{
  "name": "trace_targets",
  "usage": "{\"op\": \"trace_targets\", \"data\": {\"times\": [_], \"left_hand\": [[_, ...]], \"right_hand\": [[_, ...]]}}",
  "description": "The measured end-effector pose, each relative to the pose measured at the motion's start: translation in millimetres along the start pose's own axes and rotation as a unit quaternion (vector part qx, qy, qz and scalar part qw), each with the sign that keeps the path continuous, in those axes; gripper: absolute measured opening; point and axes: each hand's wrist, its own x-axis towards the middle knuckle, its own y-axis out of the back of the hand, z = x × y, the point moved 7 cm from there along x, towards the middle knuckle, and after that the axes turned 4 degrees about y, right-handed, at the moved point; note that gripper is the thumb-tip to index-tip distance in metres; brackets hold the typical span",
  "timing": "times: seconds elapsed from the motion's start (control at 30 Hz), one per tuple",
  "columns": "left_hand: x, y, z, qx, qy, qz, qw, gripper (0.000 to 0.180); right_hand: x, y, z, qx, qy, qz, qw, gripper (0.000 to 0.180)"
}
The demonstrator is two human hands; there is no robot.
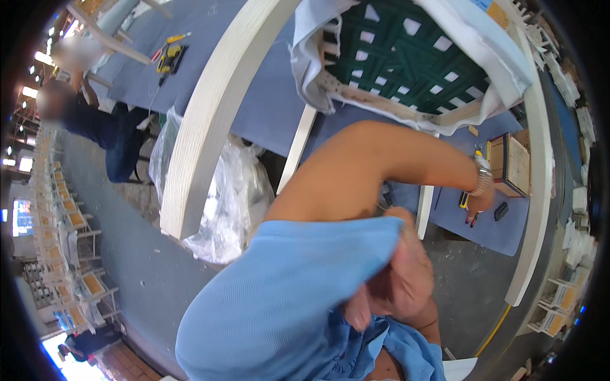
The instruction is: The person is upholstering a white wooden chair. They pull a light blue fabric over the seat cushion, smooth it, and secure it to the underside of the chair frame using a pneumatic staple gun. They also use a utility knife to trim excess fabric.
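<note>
My left arm bends across the view, its elbow high and its forearm reaching right to the blue-covered table. Beyond a metallic wristband, my left hand (481,198) is closed at a small yellow-and-black tool (464,200) with a red part by the fingertips. The fingers partly hide what they grip. Close to me, my right hand (406,273), somewhat blurred, is closed at the hem of the light blue sleeve (298,273) and draws the cloth out. Above the arms stands an upturned white wooden chair frame (222,108), with white fabric and dark green webbing (406,57) on its seat.
A wooden box (510,165) and a small black object (501,211) lie near my left hand. Yellow-and-black tools (170,58) rest on the far-left table (210,25). Clear plastic sheeting (232,197) hangs beneath the table. A co-worker (105,127) sits at left, near rows of chairs (73,219).
</note>
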Motion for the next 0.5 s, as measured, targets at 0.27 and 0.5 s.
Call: {"op": "trace_targets", "data": {"times": [0.27, 0.5], "left_hand": [[-85.0, -20.5, -18.6, 0.009, 0.081, -0.055, 0.995, 0.061], [-119.0, 60.1, 20.3, 0.045, 0.083, -0.182, 0.979, 0.056]], "right_hand": [[12.3, 14.8, -4.3, -0.089, 0.065, 0.062, 0.992, 0.025], [-7.0, 0.6, -29.9, -0.354, 0.245, -0.047, 0.901, 0.024]]}}
